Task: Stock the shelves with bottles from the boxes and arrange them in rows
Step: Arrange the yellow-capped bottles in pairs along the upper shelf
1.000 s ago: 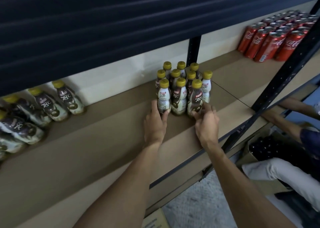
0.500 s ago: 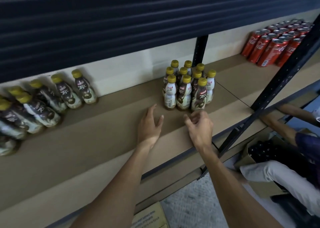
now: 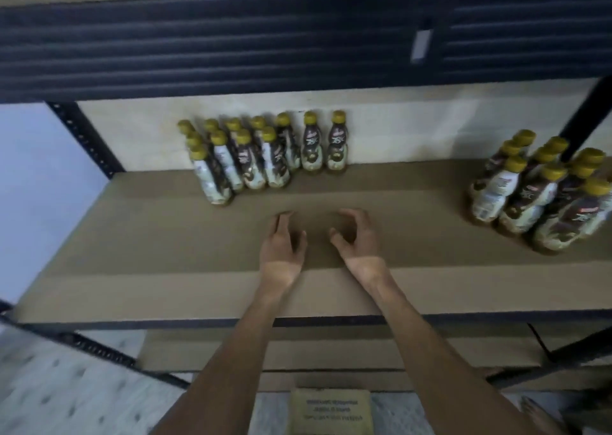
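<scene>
While the left hand [image 3: 281,246] and right hand [image 3: 356,239] are hovering empty, fingers loosely curled, over the middle of the shelf [image 3: 165,236], the upright bottles [image 3: 337,146] are standing in two groups: rows [image 3: 261,153] at the shelf's back, nearer the left hand, and a cluster [image 3: 536,196] at its right end, nearer the right hand.

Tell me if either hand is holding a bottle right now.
No, the left hand and the right hand hover empty over the shelf, apart from the bottles.
</scene>
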